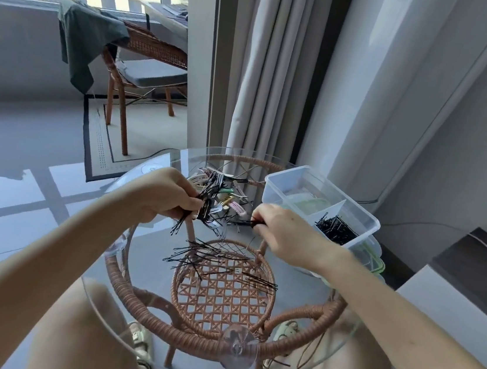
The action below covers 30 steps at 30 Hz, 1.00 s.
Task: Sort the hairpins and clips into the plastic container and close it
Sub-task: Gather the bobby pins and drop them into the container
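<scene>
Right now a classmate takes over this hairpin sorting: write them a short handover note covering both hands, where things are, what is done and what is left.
Left hand: grips a bunch of black hairpins over the clip pile.
Right hand: pinches a black hairpin beside that pile.
Container: open, at the right side of the glass table.
Done: sorted hairpins lie in its near compartment.
Left: the loose hairpins on the glass, both handfuls and all the coloured clips; no clips visible in the container. Then close it.
</scene>
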Tool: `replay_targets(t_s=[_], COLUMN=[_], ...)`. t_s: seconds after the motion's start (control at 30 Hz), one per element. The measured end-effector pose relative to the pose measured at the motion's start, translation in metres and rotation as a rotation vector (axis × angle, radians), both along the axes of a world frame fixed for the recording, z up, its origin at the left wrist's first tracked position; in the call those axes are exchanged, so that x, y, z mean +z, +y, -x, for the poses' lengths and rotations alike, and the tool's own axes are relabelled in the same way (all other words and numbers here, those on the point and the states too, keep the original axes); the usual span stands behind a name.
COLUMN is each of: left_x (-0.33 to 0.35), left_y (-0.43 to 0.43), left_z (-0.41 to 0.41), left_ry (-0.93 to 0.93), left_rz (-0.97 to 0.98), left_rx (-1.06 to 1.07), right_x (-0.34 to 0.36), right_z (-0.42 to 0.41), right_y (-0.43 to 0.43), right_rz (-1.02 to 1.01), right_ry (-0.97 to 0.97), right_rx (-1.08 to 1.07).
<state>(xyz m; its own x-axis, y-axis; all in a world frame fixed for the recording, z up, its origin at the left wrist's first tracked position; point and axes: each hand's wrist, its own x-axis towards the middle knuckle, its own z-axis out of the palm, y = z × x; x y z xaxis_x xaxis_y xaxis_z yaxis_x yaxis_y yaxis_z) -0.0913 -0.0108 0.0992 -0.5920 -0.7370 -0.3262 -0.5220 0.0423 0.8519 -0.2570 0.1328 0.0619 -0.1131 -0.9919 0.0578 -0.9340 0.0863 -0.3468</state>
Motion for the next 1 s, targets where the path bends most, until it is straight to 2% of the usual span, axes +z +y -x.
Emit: replay_targets(t_s=[0.07, 0.23, 0.43, 0.53, 0.67, 0.87, 0.93, 1.0], left_x=[0.003, 0.01, 0.019, 0.018, 0.018, 0.01, 0.0, -0.005], left_y=[0.001, 0.01, 0.027, 0.036, 0.051, 0.074, 0.081, 0.092], left_z=[0.004, 0.022, 0.063, 0.089, 0.125, 0.184, 0.204, 0.217], left_ry=[0.004, 0.038, 0.071, 0.074, 0.043, 0.031, -0.034, -0.176], left_rz=[-0.024, -0.075, -0.09, -0.095, -0.062, 0.006, 0.169, 0.443], left_rx=[-0.001, -0.038, -0.099, -0.135, -0.21, -0.283, -0.322, -0.433], right_x=[0.021, 0.06, 0.043, 0.029, 0.026, 0.045, 0.047, 0.048], right_z=[0.014, 0.069, 0.12, 0.124, 0.124, 0.144, 0.149, 0.151], right_y=[0.01, 0.035, 0.05, 0.043, 0.037, 0.066, 0.08, 0.091], right_rz=[0.044, 0.069, -0.213, -0.297, -0.258, 0.044, 0.173, 0.25], right_ry=[-0.004, 0.137, 0.426, 0.488, 0.265, -0.119, -0.143, -0.149], right_rx=[-0.007, -0.095, -0.007, 0.045, 0.04, -0.239, -0.32, -0.357])
